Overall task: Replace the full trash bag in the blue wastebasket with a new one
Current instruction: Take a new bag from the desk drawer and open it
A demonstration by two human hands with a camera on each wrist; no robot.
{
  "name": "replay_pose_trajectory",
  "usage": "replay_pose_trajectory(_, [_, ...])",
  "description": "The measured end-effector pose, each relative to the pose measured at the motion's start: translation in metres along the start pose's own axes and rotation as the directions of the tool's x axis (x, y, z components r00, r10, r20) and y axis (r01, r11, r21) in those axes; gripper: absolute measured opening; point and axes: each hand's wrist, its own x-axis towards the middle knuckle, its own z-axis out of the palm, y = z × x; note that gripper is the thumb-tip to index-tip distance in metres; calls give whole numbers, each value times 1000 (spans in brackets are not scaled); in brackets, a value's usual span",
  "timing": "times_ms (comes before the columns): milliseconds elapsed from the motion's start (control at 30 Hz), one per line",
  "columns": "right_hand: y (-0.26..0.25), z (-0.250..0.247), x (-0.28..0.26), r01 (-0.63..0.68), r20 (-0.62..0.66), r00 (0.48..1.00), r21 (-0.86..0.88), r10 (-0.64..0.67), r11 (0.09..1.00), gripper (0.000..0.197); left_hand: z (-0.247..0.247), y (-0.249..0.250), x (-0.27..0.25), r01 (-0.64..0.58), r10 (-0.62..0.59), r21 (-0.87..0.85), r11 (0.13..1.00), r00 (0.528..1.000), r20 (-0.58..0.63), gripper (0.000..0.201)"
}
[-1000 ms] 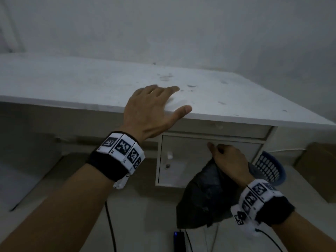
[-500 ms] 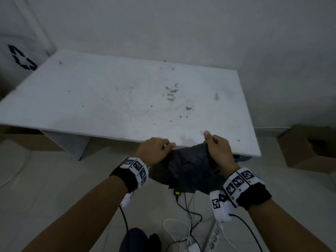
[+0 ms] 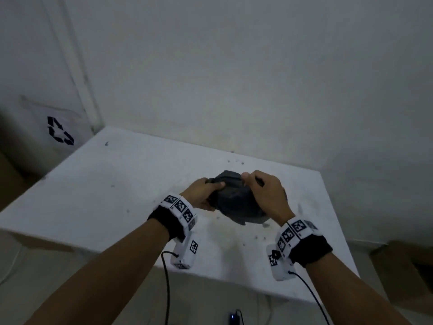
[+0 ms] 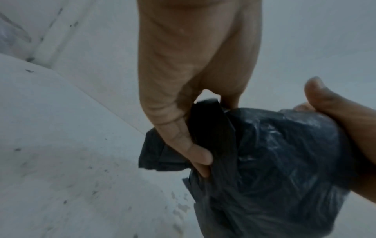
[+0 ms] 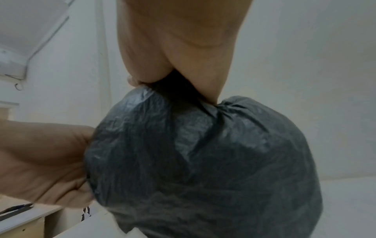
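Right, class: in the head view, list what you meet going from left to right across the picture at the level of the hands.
White bag with a recycling symbol → left hand → black trash bag → right hand → brown cardboard box. The two hands and the trash bag sit over the white table.

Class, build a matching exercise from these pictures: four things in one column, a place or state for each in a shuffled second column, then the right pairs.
Things:
1. left hand
2. black plastic trash bag
3. white tabletop
4. white bag with a black recycling symbol

Places or states:
A. beyond the table's far left corner
B. speckled with dark marks
C. held between both hands
D. pinching the bag's left edge

Pairs: 1-D, 2-C, 3-B, 4-A
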Motion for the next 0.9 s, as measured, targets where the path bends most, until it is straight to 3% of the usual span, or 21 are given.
replay_pose_trajectory(133, [7,14,26,-54,40,998,81,51,995,38,-34,27,43,-58,35,-179,982,991,-132,15])
replay_pose_trajectory(233, [30,18,43,-141,-91,983,167,158,976,20,-40,40,66,-51,21,-190,980,988,-155,29])
replay_pose_trajectory(267, [39,17,51,-221,-95,966,177,241,959,23,-41,41,76,-51,22,-218,975,991,-134,30])
replay_pose_trajectory(333, [56,15,66,-415,51,908,219,415,883,50,-38,46,91,-63,52,-313,948,998,-42,28])
replay_pose_trajectory(400, [72,18,80,-460,220,887,339,406,821,71,-33,50,108,-88,122,-442,893,991,50,38])
replay_pose_trajectory(467, [86,21,92,-404,280,906,354,317,843,70,-26,53,120,-94,193,-607,789,976,99,43])
replay_pose_trajectory(567, [97,21,115,-264,122,963,230,242,937,21,-11,58,135,-82,207,-678,730,973,105,39])
replay_pose_trajectory(633, [104,21,124,-119,-7,993,129,121,984,33,-2,57,146,-56,113,-563,825,991,66,30])
replay_pose_trajectory(700, [112,21,128,9,-91,996,-47,-14,999,22,6,52,153,50,-39,-346,937,999,38,31])
replay_pose_trajectory(733, [114,22,129,72,-119,988,-184,-94,980,17,9,48,156,115,-113,-290,950,993,23,38])
replay_pose_trajectory(833, [135,32,128,189,-41,971,-464,-234,866,10,13,31,167,203,-236,-398,895,971,-37,59])
replay_pose_trajectory(900, [148,50,113,233,139,973,-569,-186,789,11,12,22,168,255,-322,-481,838,945,-59,68])
